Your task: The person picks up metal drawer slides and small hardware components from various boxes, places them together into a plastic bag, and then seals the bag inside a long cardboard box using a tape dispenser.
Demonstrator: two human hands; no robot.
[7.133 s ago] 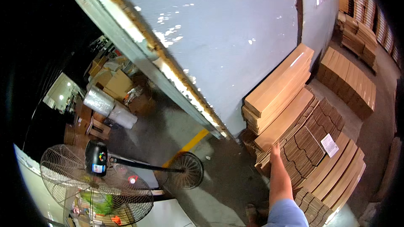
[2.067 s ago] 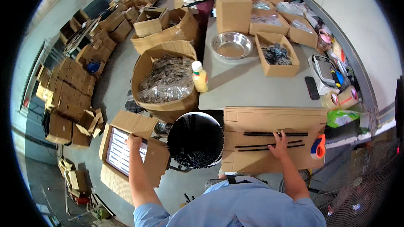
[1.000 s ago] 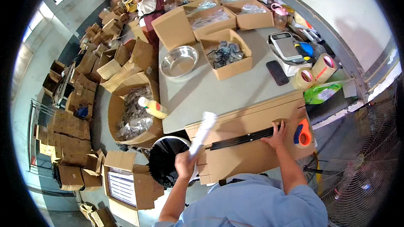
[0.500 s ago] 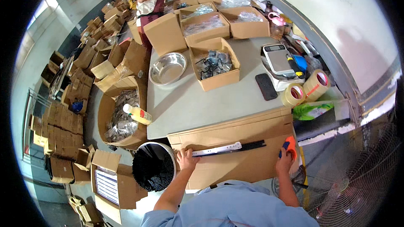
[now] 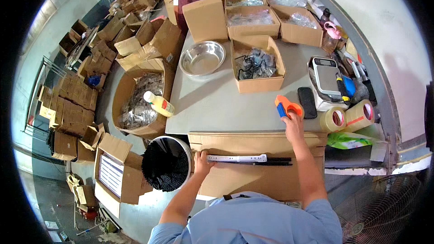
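Pressing the flat carton (image 5: 253, 171) at lower centre, the left hand (image 5: 202, 161) lay open; the right hand (image 5: 293, 124) grasped the tape dispenser (image 5: 285, 106), and the seam remained untaped.

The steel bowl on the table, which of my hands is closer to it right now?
Left, though narrowly. The left hand presses the flat cardboard at the table's near edge, straight below the bowl. The right hand holds the orange tape dispenser, off to the bowl's right.
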